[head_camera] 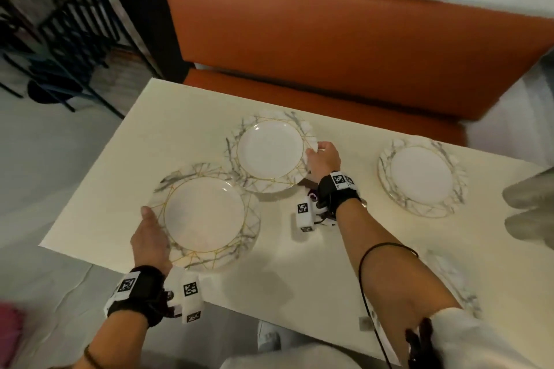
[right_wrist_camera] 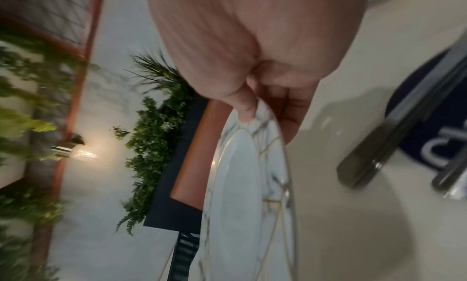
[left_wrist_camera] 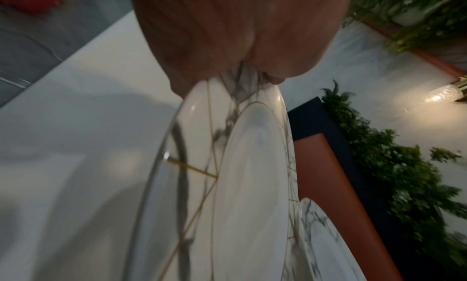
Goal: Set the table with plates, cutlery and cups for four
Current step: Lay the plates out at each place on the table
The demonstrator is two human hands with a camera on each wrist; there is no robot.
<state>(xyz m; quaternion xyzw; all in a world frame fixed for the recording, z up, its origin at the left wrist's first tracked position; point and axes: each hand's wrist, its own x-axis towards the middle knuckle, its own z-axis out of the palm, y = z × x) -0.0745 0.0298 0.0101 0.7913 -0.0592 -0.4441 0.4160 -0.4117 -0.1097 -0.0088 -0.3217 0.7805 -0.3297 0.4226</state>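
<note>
Four round white plates with a grey marble-veined rim crossed by thin gold lines are present on the cream rectangular table (head_camera: 192,117). Each has a plain white centre ringed by a fine gold circle.

The near-left plate (head_camera: 207,216) sits toward the table's near left corner. The left hand (head_camera: 150,241) grips its near-left rim, thumb lying along the top of the rim and fingers curled beneath; in the left wrist view the thumb and fingers (left_wrist_camera: 285,51) are clamped on the rim of that plate (left_wrist_camera: 247,185). Whether it rests flat or is lifted clear of the table cannot be told.

The far-centre plate (head_camera: 271,151) lies beyond it, the two rims almost meeting. The right hand (head_camera: 325,159) holds its right-hand rim; the right wrist view shows the thumb (right_wrist_camera: 242,103) on top of the rim and the fingers under it, pinching this plate (right_wrist_camera: 237,185).

The right-hand plate (head_camera: 421,175) lies flat on the table, well apart from both hands, near the orange upholstered bench (head_camera: 329,39). A fourth plate (head_camera: 455,281) is partly hidden behind the right forearm at the near right edge.

In the right wrist view, dark cutlery handles (right_wrist_camera: 404,125) lie on a navy round mat with white lettering (right_wrist_camera: 444,125), beside the right hand.
</note>
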